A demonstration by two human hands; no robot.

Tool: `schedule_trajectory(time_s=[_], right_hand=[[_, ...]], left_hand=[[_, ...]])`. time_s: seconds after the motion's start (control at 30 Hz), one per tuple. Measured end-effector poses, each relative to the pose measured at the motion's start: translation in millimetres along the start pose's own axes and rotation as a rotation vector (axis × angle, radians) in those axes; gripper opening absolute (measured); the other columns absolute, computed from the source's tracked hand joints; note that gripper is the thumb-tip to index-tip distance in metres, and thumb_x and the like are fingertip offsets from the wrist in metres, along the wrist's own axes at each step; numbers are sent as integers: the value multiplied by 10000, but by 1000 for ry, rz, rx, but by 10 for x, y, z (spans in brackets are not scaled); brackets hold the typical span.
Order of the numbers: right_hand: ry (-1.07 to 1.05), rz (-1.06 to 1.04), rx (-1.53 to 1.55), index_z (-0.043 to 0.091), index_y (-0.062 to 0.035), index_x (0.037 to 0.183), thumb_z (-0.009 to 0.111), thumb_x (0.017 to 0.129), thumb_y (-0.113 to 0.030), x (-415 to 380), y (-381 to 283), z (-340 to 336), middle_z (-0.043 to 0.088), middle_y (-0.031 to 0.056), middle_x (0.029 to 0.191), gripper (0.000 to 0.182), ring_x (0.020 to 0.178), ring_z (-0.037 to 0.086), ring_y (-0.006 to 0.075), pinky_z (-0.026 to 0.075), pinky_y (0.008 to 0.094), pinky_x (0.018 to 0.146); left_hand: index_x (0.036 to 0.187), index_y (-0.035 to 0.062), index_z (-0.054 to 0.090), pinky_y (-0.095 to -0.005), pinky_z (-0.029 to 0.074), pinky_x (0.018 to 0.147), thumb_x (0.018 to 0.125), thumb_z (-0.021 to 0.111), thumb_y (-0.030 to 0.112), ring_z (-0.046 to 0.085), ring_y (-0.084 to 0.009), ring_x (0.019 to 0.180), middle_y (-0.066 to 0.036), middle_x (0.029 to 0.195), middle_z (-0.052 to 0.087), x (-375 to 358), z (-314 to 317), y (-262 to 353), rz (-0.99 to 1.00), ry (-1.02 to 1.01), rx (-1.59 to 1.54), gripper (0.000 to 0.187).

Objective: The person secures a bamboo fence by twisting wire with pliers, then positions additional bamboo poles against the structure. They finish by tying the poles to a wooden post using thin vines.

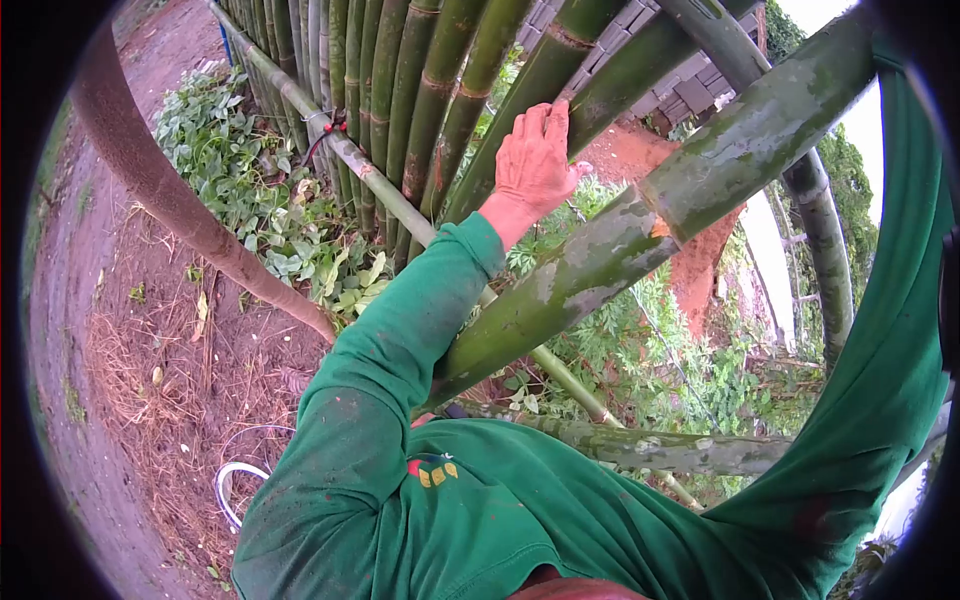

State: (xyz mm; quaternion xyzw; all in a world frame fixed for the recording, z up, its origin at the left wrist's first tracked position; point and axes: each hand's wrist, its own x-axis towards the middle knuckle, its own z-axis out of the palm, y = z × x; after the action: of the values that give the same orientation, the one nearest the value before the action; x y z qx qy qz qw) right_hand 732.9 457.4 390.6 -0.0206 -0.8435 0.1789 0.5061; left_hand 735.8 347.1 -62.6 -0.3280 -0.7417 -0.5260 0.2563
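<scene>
My left hand (533, 168) lies over a green bamboo pole (632, 85) in the slanting row, back of the hand up. Its fingers bend over the pole, and the thumb points right. A thick, mottled bamboo pole (590, 265) crosses diagonally in front of my chest, with a cut orange-brown patch at its joint. My right arm, in a green sleeve (880, 330), reaches up along the right side; the hand itself is outside the picture.
A thin rail pole (385, 190) runs across the upright bamboo row (400, 90), with a red and black tie (332, 128) on it. A brown curved trunk (190, 220) stands left. A white loop (222, 490) lies on the soil. Leafy plants (270, 200) grow below the row.
</scene>
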Motion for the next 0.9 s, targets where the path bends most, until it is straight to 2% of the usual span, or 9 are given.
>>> schedule_trajectory(time_s=[0.13,0.3,0.43,0.53,0.67,0.7,0.8,0.83,0.9], right_hand=[[-4,5,-2,710,-68,1040,757,807,-223,-72,47,-3,661,71,862,284,730,630,176,523,337,626],[-7,11,-28,706,-64,1043,756,805,-224,-161,129,-19,660,77,872,291,743,629,183,521,341,639],[-17,23,-48,704,-60,1045,756,804,-225,-262,213,-9,660,82,879,297,753,629,188,519,345,650],[-25,21,-81,701,-57,1047,756,803,-226,-267,355,23,660,85,885,302,761,629,192,518,347,658],[-23,18,-107,699,-54,1050,756,801,-227,-331,497,62,659,90,893,308,771,629,198,517,350,669],[-21,22,-109,698,-53,1050,756,801,-227,-355,500,67,659,91,895,310,773,629,199,516,351,672],[-23,28,-92,696,-50,1052,756,800,-227,-402,530,101,659,95,901,314,781,628,203,515,354,680],[-20,29,-90,695,-49,1053,756,799,-228,-415,532,96,659,96,902,316,783,628,204,515,354,683],[-26,40,-92,694,-47,1054,756,799,-228,-458,542,93,659,98,906,319,789,628,207,514,356,688]], left_hand=[[1371,56,437,-424,494,888,632,881,295,536,-327,1079,-134,1202,518,-13,36,-42,-8,45,4,894],[1349,59,449,-427,502,890,631,872,258,543,-329,1076,-130,1195,518,-376,181,-225,-155,-2,-45,857],[1278,66,495,-426,517,899,705,782,202,563,-318,1091,-127,1191,526,-690,382,-549,-228,-108,-31,656],[1290,68,499,-429,528,878,728,769,228,576,-311,1097,-114,1200,539,-859,414,-752,-237,-225,10,644],[1299,61,533,-429,529,875,739,804,344,623,-303,1047,-109,1175,592,-748,177,-850,-163,-341,-15,683],[1300,58,544,-437,525,877,744,802,427,641,-314,1019,-115,1152,619,-684,117,-871,-159,-365,-57,715],[1313,56,532,-435,528,858,748,791,477,642,-321,1021,-129,1145,630,-512,37,-818,-30,-344,3,750],[1343,54,494,-451,540,815,741,785,510,657,-348,976,-169,1092,650,-456,26,-748,-3,-369,38,809],[1366,51,461,-463,544,792,731,784,531,665,-369,937,-189,1056,656,-373,52,-625,-45,-398,81,859]])
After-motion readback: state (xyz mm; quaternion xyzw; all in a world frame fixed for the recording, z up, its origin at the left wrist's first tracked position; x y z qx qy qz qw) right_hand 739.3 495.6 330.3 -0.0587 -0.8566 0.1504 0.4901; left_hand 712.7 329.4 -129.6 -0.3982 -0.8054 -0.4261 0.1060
